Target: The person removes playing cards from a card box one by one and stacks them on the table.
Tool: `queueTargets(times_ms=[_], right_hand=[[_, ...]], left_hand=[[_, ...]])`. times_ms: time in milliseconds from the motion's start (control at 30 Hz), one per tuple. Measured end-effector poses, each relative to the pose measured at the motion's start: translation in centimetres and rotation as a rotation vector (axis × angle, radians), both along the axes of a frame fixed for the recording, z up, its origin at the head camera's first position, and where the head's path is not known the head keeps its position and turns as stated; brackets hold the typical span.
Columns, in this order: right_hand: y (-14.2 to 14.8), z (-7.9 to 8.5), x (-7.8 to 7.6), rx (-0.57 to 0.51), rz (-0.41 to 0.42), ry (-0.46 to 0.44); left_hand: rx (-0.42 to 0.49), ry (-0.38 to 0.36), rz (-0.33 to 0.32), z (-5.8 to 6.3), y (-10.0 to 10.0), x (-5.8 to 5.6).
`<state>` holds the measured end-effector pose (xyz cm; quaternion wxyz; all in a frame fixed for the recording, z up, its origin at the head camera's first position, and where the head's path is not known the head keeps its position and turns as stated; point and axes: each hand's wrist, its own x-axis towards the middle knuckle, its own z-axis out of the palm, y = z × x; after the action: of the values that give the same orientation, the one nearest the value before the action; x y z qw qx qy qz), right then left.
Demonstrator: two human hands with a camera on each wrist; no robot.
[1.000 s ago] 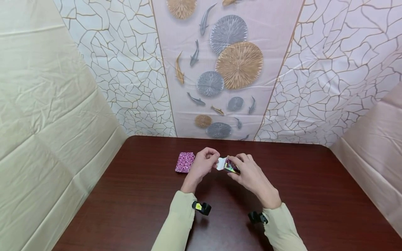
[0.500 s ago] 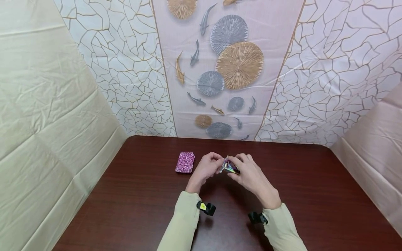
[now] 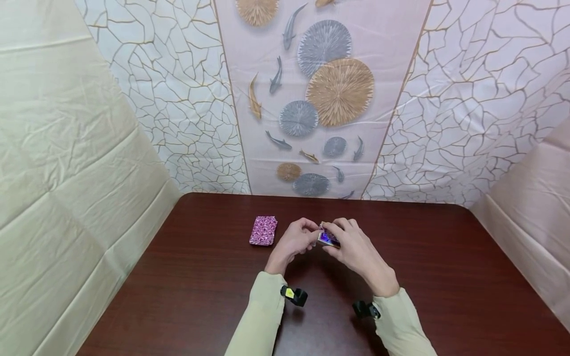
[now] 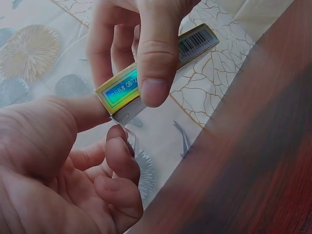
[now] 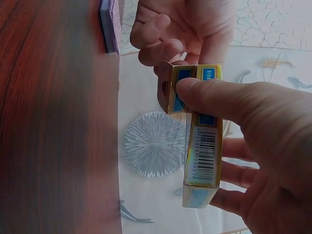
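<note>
A small, shiny gold-edged card box [image 3: 328, 240] is held above the table between the hands. In the right wrist view its side [image 5: 204, 153] shows a barcode and blue panels, with the end flap standing out. My right hand [image 3: 355, 245] grips the box, its thumb across one narrow side and its fingers behind. My left hand [image 3: 295, 243] is at the flap end. In the left wrist view its thumb presses the box end, while its curled fingers [image 4: 122, 163] pinch the pale flap. A pink-patterned deck of cards [image 3: 263, 231] lies on the table to the left.
The dark red-brown table [image 3: 191, 291] spreads under both forearms. Behind it hangs a patterned cloth [image 3: 298, 89] with fish and round shapes. A beige cloth [image 3: 67, 188] slopes down along the left side, with another on the right.
The left hand has moved right, from holding the white flap out to closing against the box end. The flap is now folded nearer the box. The right hand has stayed in place.
</note>
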<state>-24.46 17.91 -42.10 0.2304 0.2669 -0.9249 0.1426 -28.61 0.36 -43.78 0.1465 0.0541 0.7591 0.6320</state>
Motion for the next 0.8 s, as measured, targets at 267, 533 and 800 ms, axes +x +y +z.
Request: queueTargets(times_ms=[267,533,800], right_hand=[[-0.07,0.09,0.02,0.006,-0.003,-0.008],[-0.09,0.19,0.10,0.004,0.012,0.011],[-0.03,0.33,0.16,0.002,0.008,-0.004]], left_hand=[[-0.008,-0.012,-0.002,-0.10,0.01,0.03],[0.000,-0.020,-0.010,-0.15,0.04,-0.04],[-0.016,-0.008,-0.015,-0.13,0.11,0.06]])
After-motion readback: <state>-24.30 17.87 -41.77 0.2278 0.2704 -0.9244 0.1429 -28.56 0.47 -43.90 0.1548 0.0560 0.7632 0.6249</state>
